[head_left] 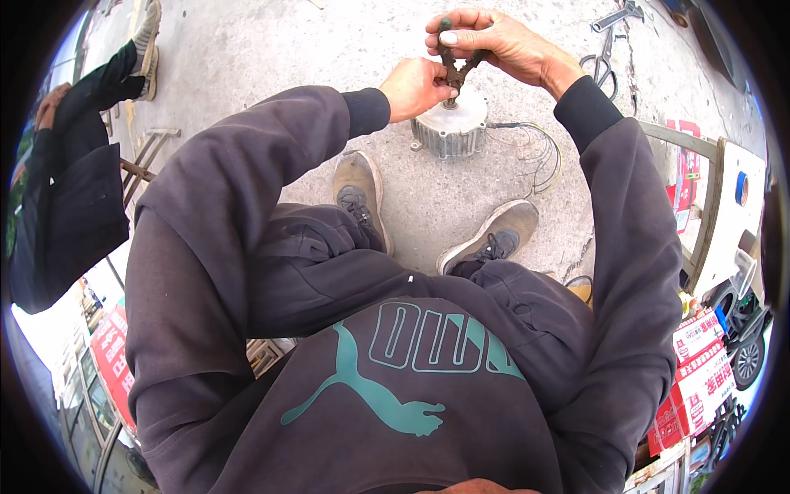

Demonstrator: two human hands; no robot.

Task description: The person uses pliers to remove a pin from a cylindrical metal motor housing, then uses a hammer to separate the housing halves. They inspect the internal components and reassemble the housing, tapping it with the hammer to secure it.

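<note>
A round, finned metal motor (451, 142) sits on the concrete floor beyond my feet, its pale cover facing up. Thin wires trail from its right side. Over the cover's centre stands a pair of dark, worn pliers (455, 72), jaws down at the shaft, handles spread upward. My right hand (512, 45) is wrapped round the handles from above, thumb on the left one, which has a green end. Close to the jaws, my left hand (413, 89) pinches the pliers' lower part with bent fingers. Those fingertips partly hide the jaws and the shaft.
Black scissors (606, 70) and an adjustable wrench (617, 16) lie on the floor to the right of my right hand. Loose wires (547, 160) curl near my right shoe. Another person in dark clothes (70, 214) is at the left; red and white boxes (699, 383) stand at the lower right.
</note>
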